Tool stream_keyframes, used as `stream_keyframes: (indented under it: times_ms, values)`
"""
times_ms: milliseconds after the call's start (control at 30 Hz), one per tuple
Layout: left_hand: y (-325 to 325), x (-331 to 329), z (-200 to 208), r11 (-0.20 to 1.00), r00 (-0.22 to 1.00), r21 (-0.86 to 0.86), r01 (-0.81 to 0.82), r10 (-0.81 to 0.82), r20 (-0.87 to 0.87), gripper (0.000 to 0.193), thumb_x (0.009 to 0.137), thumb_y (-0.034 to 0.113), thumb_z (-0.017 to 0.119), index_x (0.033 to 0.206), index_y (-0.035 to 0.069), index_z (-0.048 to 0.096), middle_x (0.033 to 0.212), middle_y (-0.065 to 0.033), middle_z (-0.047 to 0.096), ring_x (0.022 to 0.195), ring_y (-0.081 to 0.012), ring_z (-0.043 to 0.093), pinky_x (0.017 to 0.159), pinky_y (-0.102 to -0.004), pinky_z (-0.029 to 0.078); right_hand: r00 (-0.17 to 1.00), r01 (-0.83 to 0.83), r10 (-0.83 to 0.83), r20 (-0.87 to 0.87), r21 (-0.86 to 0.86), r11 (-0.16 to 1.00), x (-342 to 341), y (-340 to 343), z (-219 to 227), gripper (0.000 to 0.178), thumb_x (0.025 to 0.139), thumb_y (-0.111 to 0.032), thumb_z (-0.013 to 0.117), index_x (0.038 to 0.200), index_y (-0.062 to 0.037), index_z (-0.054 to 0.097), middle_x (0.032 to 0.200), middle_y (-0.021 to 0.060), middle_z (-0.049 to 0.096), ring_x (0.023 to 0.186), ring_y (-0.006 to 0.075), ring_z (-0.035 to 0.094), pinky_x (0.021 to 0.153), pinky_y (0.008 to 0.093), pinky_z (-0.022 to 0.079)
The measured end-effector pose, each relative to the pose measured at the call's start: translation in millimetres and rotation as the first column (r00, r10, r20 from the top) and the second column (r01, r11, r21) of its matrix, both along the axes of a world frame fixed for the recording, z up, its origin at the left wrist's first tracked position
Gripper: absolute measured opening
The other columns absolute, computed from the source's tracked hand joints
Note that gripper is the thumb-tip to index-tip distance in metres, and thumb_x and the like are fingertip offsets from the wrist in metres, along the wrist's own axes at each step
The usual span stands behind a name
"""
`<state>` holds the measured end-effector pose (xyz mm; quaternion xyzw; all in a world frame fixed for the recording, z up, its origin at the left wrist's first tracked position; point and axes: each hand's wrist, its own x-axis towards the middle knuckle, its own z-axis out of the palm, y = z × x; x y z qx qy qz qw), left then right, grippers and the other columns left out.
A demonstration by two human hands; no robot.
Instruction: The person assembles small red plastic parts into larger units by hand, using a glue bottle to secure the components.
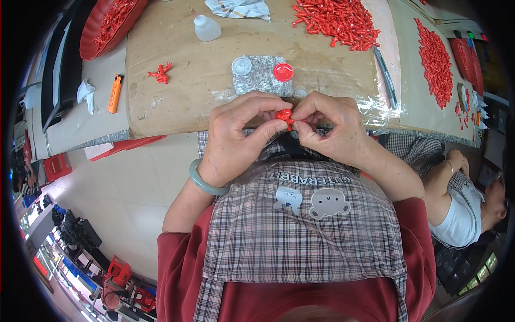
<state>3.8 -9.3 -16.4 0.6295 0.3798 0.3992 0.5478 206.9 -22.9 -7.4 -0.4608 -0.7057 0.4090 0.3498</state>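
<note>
Between my two hands, just over the table's front edge, is a small red plastic figure (284, 115). My left hand (238, 126) pinches it between thumb and fingers. From the other side, my right hand (327, 121) has thumb and forefinger closed at the figure's right edge, on what looks like a small red part. Just beyond the hands lies a speckled stone slab (261, 82) bearing a small cup of clear or whitish contents (241, 66) and a small cup of red paint-like stuff (283, 72). Another red figure (160, 73) lies on the cardboard to the left.
A heap of red parts (338, 21) lies at the back right, with a second pile (434, 61) farther right. Also on the table are a white squeeze bottle (207, 28), a cloth (238, 8), an orange lighter (115, 93), a knife-like tool (385, 78) and a red basket (88, 45). Another person (456, 209) sits at right.
</note>
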Motion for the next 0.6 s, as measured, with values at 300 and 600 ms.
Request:
stream_keyframes:
  times_ms: [300,600]
  values:
    - [-1.1,1.2,1.7,0.998,0.998,0.054,-0.019,0.022,-0.052,0.02,0.079,-0.004,0.071,0.099,-0.004,0.069,0.098,-0.0133,0.069,0.084,-0.0212,0.071,0.074,-0.0293,0.061,0.999,0.018,-0.02,-0.032,-0.059,0.998,-1.5,-1.2,-3.3,0.011,0.077,-0.001,0.07,0.083,-0.0005,0.061,0.069,0.0063,0.064,0.058,0.0125,0.065,0.051,0.0254,0.052]
    - [-2.1,-2.7,4.4,1.0,0.996,-0.026,0.014,-0.016,-0.089,0.024,0.082,-0.004,0.072,0.106,-0.003,0.069,0.104,-0.0115,0.067,0.091,-0.0161,0.066,0.082,-0.0283,0.057,0.998,0.029,-0.033,-0.045,-0.083,0.996,-3.4,-2.0,-5.1,0.012,0.077,-0.001,0.07,0.084,-0.0003,0.061,0.068,0.0054,0.064,0.058,0.0113,0.064,0.051,0.0243,0.05]
